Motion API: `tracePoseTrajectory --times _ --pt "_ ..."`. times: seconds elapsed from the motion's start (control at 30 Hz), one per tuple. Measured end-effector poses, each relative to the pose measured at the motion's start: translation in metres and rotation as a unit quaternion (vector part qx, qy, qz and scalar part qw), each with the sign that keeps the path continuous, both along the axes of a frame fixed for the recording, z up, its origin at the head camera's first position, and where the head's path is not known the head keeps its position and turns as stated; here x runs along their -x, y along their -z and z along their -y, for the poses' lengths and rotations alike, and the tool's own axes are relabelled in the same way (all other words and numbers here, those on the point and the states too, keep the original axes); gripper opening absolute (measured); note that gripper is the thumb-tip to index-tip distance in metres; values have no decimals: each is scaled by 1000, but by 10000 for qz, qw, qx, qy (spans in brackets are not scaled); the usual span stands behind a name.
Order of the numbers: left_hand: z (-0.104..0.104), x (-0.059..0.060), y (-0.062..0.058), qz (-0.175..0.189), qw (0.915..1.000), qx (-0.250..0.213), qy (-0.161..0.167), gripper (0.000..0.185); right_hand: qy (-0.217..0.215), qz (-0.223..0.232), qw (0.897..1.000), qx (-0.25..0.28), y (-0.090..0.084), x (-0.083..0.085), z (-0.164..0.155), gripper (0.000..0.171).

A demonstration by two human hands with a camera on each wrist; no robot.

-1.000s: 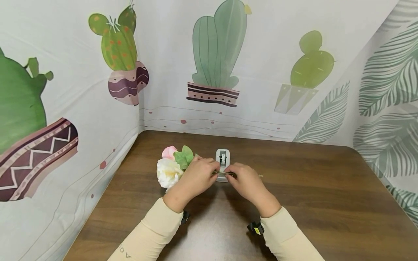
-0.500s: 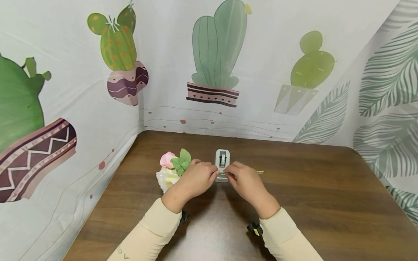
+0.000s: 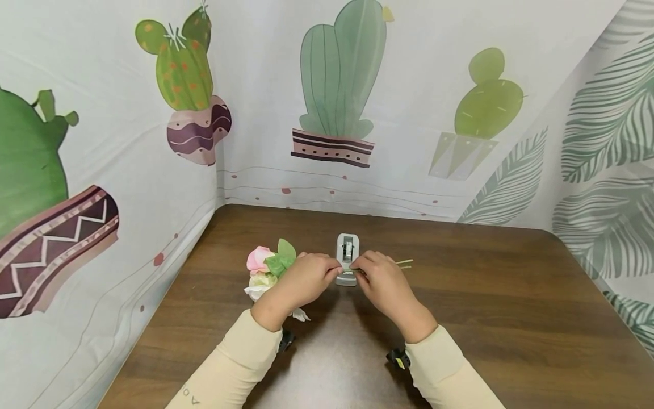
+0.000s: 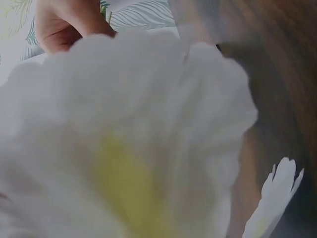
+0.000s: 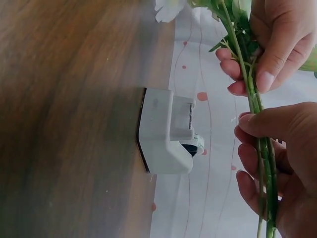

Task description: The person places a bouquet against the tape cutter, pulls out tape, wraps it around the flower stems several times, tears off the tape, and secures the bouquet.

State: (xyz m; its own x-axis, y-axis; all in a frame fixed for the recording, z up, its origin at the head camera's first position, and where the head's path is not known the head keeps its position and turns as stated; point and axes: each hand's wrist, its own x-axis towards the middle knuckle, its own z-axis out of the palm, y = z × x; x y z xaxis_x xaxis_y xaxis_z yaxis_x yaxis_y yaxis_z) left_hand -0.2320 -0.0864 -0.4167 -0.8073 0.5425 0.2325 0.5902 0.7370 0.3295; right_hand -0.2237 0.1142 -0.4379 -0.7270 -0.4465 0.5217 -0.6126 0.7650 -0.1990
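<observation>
green stems (image 5: 258, 124) pinched between left hand (image 3: 302, 279) and right hand (image 3: 384, 284), above white tape dispenser (image 3: 348, 258).

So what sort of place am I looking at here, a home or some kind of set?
Likely a staged tabletop booth, not a lived-in room: a brown wooden table walled on three sides by cactus-print cloth, holding only the flower bunch and a small white tape dispenser.
</observation>
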Motion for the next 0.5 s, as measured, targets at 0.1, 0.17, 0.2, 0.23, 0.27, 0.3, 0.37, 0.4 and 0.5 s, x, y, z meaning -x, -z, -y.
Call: tracePoseTrajectory --times 0.1,0.17,0.2,0.23,0.27,0.3,0.37,0.4,0.5 --pt "1 1 0 31 10000 -49 -25 18 42 79 10000 -2 0 0 0 12" --pt "0 1 0 54 10000 -68 -15 17 69 133 9999 -8 0 -1 0 12" --pt "0 1 0 59 10000 -78 -11 17 87 166 9998 -11 0 -1 0 12" --pt "0 1 1 53 9999 -86 -8 16 106 218 9997 -13 0 -2 0 12" --pt "0 1 0 44 9999 -100 -4 16 117 266 9996 -14 0 -2 0 12" --pt "-1 1 0 30 9999 -112 1 15 123 311 9994 -5 0 -2 0 13" --pt "-1 1 0 -17 9999 -128 -1 14 141 436 9990 6 -1 -2 0 13" --pt "-1 0 1 -45 9999 -130 -4 14 151 505 9986 6 -2 -3 0 13" --pt "-1 1 1 -145 9999 -91 -1 13 196 750 9970 0 -4 -3 0 14"
